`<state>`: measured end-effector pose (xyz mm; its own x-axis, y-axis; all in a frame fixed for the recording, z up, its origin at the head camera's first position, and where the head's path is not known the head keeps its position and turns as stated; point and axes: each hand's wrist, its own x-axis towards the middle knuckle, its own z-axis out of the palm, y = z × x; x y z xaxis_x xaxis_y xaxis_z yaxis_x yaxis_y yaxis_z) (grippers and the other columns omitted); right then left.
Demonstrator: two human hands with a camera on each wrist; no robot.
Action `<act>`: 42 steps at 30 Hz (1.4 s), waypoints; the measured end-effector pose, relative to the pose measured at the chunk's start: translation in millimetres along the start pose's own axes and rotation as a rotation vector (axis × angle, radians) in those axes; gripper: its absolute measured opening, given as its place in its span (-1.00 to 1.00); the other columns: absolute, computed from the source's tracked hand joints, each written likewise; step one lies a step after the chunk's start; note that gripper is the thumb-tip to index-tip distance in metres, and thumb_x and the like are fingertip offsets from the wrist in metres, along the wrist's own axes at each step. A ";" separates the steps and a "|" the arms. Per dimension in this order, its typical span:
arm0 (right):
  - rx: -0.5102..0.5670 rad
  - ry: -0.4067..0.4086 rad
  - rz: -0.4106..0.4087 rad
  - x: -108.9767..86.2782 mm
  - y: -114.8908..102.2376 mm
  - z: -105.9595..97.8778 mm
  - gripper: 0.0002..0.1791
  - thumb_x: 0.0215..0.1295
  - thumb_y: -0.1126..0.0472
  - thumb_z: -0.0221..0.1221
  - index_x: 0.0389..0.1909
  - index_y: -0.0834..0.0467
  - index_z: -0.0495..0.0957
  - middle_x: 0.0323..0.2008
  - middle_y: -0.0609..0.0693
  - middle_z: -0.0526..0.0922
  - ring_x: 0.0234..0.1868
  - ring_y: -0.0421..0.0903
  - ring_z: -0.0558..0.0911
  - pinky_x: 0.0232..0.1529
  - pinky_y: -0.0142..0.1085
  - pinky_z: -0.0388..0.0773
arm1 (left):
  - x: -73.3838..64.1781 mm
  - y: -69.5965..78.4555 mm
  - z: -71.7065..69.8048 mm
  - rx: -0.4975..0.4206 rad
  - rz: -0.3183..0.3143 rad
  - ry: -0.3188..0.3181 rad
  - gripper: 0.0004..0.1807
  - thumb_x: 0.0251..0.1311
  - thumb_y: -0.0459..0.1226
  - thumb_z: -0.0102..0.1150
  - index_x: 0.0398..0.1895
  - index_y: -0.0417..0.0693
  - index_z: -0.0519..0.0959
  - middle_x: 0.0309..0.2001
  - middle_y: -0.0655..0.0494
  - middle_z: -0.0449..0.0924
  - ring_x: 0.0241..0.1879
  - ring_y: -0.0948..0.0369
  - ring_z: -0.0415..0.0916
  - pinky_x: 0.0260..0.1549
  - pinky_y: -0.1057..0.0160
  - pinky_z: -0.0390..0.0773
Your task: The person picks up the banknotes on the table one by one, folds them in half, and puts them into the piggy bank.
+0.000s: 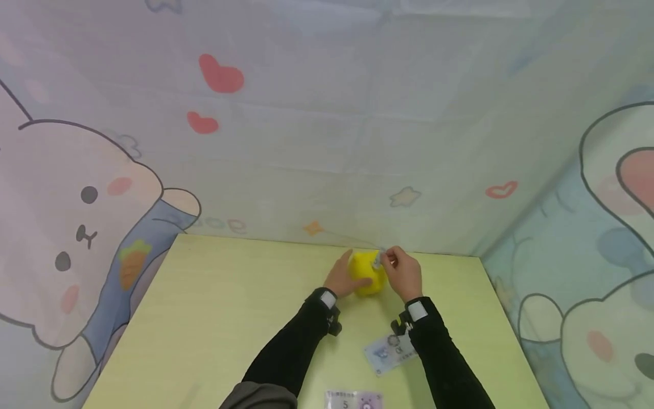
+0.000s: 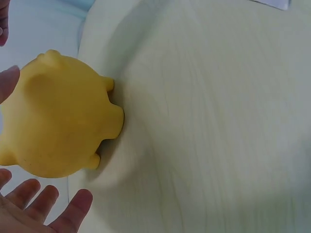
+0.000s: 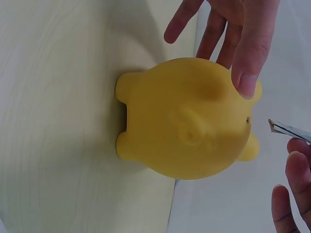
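A yellow piggy bank (image 1: 367, 274) stands upright on the table near its back edge. My left hand (image 1: 342, 277) is spread about its left side, thumb in front and fingers towards the back; the fingers (image 2: 46, 201) look straight, with a small gap to the bank in the left wrist view. My right hand (image 1: 403, 275) pinches a folded banknote (image 3: 290, 130) between thumb and fingertips. The note's end points at the slot (image 3: 248, 120) in the bank's top and is apart from it. Part of the note is hidden by the right fingers.
On the pale wooden table (image 1: 230, 312), a bluish play banknote (image 1: 388, 355) lies partly under my right forearm. A purple play banknote (image 1: 354, 400) lies at the bottom of the head view. A cartoon-printed cloth (image 1: 306, 113) rises behind the table.
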<state>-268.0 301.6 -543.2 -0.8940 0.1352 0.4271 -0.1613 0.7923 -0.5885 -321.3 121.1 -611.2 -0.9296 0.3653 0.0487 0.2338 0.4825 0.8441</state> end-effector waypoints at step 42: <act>-0.094 -0.073 -0.059 -3.6 9.6 21.9 -0.81 0.53 0.15 0.28 -0.26 0.19 0.64 -0.32 0.09 0.72 -0.40 0.03 0.58 -0.32 -0.11 0.56 | 5.4 -3.4 4.0 0.099 0.029 -0.011 0.05 0.21 0.08 0.53 0.61 -0.25 0.25 0.47 -0.24 0.44 0.41 -0.12 0.46 0.42 -0.05 0.43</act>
<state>-275.5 295.8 -565.4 -0.9127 0.0459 0.4061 -0.1777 0.8503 -0.4954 -325.9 124.6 -615.9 -0.9190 0.3887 0.0662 0.2881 0.5474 0.7857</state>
